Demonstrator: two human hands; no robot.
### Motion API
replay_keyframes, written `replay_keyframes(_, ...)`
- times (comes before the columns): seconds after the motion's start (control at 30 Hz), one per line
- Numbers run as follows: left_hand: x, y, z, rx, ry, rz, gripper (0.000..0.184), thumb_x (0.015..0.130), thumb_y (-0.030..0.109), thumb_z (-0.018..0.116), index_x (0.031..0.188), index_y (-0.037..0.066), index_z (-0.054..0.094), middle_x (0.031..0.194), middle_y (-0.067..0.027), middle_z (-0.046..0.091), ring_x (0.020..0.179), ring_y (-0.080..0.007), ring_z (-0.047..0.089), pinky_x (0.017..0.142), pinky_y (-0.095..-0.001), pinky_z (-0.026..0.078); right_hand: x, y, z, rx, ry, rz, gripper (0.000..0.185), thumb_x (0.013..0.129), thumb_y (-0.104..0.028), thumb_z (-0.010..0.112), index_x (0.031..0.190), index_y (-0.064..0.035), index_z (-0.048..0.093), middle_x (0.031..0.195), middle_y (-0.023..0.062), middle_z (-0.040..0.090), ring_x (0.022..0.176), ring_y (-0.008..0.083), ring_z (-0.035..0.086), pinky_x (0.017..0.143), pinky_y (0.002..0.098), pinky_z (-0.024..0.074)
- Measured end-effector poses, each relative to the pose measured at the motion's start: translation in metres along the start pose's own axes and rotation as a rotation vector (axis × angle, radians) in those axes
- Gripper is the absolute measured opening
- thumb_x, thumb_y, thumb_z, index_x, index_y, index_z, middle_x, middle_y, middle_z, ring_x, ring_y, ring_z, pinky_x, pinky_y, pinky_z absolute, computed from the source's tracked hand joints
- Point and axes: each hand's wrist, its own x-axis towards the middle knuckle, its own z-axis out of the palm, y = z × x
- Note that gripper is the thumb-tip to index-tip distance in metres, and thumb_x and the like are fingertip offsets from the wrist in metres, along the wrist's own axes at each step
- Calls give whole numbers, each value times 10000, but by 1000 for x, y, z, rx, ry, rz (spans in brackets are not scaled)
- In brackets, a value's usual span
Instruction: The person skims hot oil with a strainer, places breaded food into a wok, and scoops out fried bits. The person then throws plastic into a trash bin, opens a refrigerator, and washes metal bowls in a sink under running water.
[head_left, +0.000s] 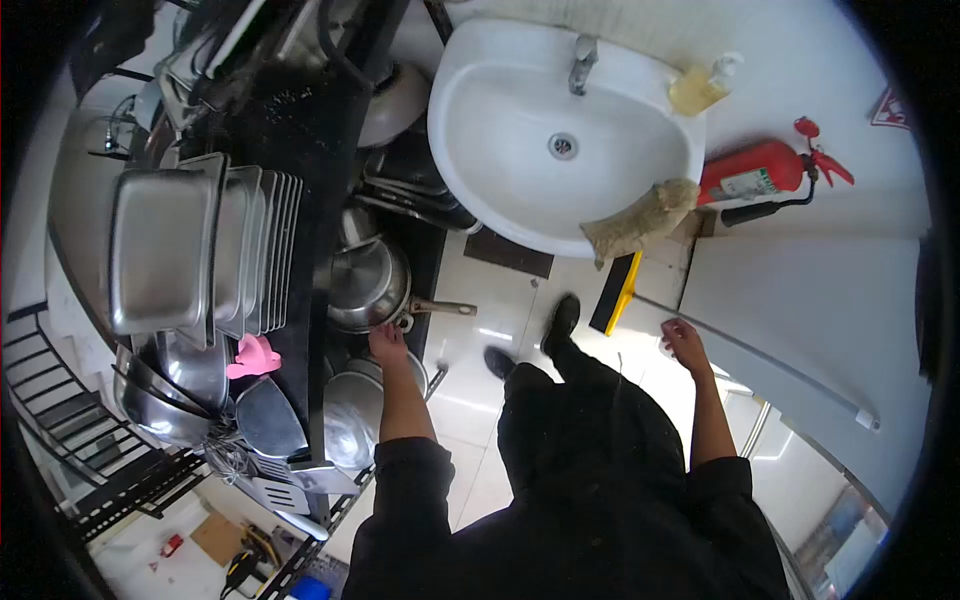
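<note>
My left hand [388, 343] is beside the shelf rack, just below the rim of a steel saucepan [370, 285] with a long handle [445, 308]. Its fingers are loosely apart and point toward the pan; whether they touch it I cannot tell. Below that hand stand a large pot [352, 395] and a clear plastic bag [347, 437]. My right hand [684, 345] hangs near the edge of a white appliance [800, 300], with loosely bent fingers and nothing in them.
A white washbasin [480, 130] with a tap [583, 65] is ahead, a cloth [642, 222] over its rim. A red fire extinguisher [752, 172] and a yellow squeegee [620, 290] stand right. Stacked steel trays [165, 250], a pink object [253, 357] and a steel bowl [165, 415] sit left.
</note>
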Motion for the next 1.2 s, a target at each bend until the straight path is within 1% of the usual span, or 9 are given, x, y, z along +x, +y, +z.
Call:
replay_keyframes(0.13, 24, 16, -15, -4, 57, -60, 497, 903, 382, 450, 1321, 119, 394, 1327, -47, 410, 1251, -245, 394, 1055, -442, 300, -13, -42, 36, -221, -182, -38, 320, 888, -322, 587, 1052, -49, 610, 858, 103, 645, 725, 174, 604, 674, 326, 492)
replay_keyframes(0.3, 31, 31, -19, 16, 96, -152, 592, 919, 422, 435, 1432, 183, 263, 1457, -37, 290, 1340, -287, 300, 1090, -460, 262, -9, 19, 56, -63, -126, 93, 303, 901, -333, 573, 1069, -83, 605, 828, 48, 610, 687, 133, 579, 571, 286, 472)
replay_keyframes(0.6, 9, 29, -11, 113, 18, -57, 547, 932, 432, 453, 1388, 160, 322, 1430, -53, 308, 1246, -250, 382, 1019, -415, 343, -46, 70, 68, -94, -152, 322, 353, 872, -353, 587, 1035, -42, 629, 821, 105, 643, 678, 179, 612, 603, 300, 480)
replay_keyframes(0.7, 21, 28, -14, 194, 198, 62, 503, 939, 369, 446, 1355, 102, 354, 1350, -101, 404, 1179, -274, 447, 967, -402, 386, -43, 65, 75, -118, -173, 284, 320, 879, -321, 588, 1027, -39, 630, 829, 114, 645, 681, 175, 613, 624, 309, 488)
replay_keyframes(0.8, -88, 32, 102, 369, 581, 741, 432, 925, 283, 461, 1270, 28, 403, 1217, -145, 502, 1054, -282, 521, 907, -384, 433, -32, 67, 76, -159, -187, 215, 311, 883, -322, 568, 1045, -60, 618, 823, 80, 626, 669, 151, 591, 586, 291, 476)
replay_keyframes(0.87, -84, 55, 118, 736, 158, 1014, 337, 896, 205, 495, 1159, 0, 446, 1096, -155, 550, 923, -273, 552, 831, -381, 465, -22, 61, 74, -189, -179, 149, 313, 884, -326, 561, 1053, -67, 613, 819, 65, 616, 669, 144, 581, 573, 287, 473)
replay_keyframes(0.93, -99, 42, 170, 372, -111, 826, 264, 872, 172, 537, 1078, 16, 483, 1037, -137, 544, 863, -237, 539, 772, -360, 470, -19, 48, 73, -222, -167, 78, 317, 884, -324, 568, 1053, -60, 614, 819, 73, 618, 681, 150, 582, 589, 298, 480)
replay_keyframes(1.1, -9, 51, 210, 101, -187, 130, 270, 872, 197, 553, 1101, 56, 535, 1047, -80, 561, 926, -228, 538, 799, -374, 468, -17, 27, 53, -226, -89, -16, 278, 897, -267, 581, 1023, -21, 617, 894, 88, 653, 828, 173, 601, 753, 319, 467)
replay_keyframes(1.2, 15, 58, 205, 46, -121, 64, 305, 886, 244, 556, 1130, 63, 529, 1061, -69, 572, 958, -241, 536, 838, -397, 465, -26, 32, 36, -205, -96, -18, 251, 899, -246, 582, 1001, -20, 616, 861, 73, 643, 813, 153, 589, 749, 310, 462)
